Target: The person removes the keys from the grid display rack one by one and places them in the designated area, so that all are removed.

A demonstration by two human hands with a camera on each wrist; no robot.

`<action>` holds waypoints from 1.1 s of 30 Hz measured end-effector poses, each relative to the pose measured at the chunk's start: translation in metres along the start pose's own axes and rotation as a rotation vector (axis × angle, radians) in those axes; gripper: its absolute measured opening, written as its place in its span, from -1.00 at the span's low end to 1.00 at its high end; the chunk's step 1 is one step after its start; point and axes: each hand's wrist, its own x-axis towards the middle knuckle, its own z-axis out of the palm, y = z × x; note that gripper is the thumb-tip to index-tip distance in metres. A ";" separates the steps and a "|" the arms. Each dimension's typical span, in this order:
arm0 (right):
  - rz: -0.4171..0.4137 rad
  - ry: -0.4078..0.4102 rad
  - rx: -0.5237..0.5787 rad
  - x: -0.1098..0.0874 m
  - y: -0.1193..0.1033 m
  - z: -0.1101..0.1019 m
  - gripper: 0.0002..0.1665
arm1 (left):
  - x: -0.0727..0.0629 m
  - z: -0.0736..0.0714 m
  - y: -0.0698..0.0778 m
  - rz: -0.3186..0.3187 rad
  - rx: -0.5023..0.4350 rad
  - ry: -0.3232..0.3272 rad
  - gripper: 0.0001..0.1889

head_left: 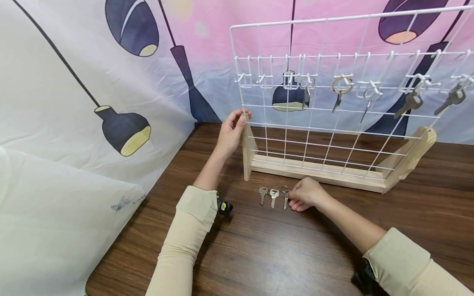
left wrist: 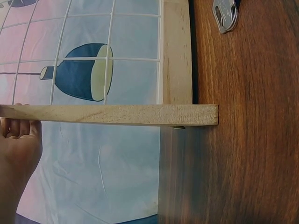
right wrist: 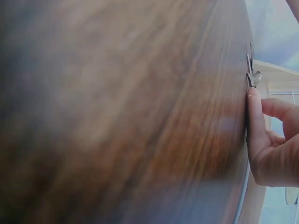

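Note:
My left hand (head_left: 230, 132) grips the left wooden upright (head_left: 246, 158) of a white wire grid rack (head_left: 305, 146), fingers curled round its edge. In the left wrist view, fingers of the left hand (left wrist: 19, 140) bend over the upright (left wrist: 117, 115). On the table lie three silver keys in a row: a left key (head_left: 262, 195), a middle key (head_left: 274, 198) and a right key (head_left: 285, 202) with a ring. Fingertips of my right hand (head_left: 308, 195) touch the right key's edge. Low against the table, the right hand (right wrist: 271, 156) has a gap between its front digits.
White hooks line the grid's upper part; several hold keys on rings, such as a hanging key (head_left: 338, 101). A wooden base bar (head_left: 314, 170) stands behind the loose keys. The dark wooden table (head_left: 259, 255) meets a patterned cloth (head_left: 74, 172) at the left.

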 end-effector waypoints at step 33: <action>-0.782 0.709 -0.043 -0.043 -0.088 -0.050 -0.75 | 0.001 0.000 -0.001 -0.008 0.003 0.006 -0.73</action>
